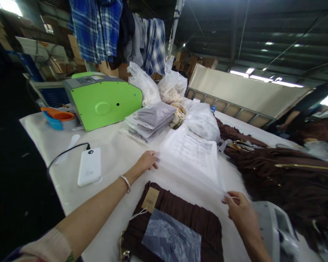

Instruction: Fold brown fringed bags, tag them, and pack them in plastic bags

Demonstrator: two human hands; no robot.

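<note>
My left hand [149, 161], with a silver bangle on the wrist, pinches the left corner of a clear plastic bag [191, 158] printed with text. The bag's right corner is between the fingers of my right hand [236, 205]. It lies stretched across the white table between both hands. Nearer to me is a folded dark brown garment [191, 211] with a tan tag [150, 199] and white string. A small translucent packet [172, 238] rests on top of that garment.
A green machine [106, 103], a white power bank [89, 166] and stacked bagged garments [150, 118] are at the left and back. Brown garments [289, 182] and a grey-white device [273, 225] are at the right. A person [297, 109] is at the far right.
</note>
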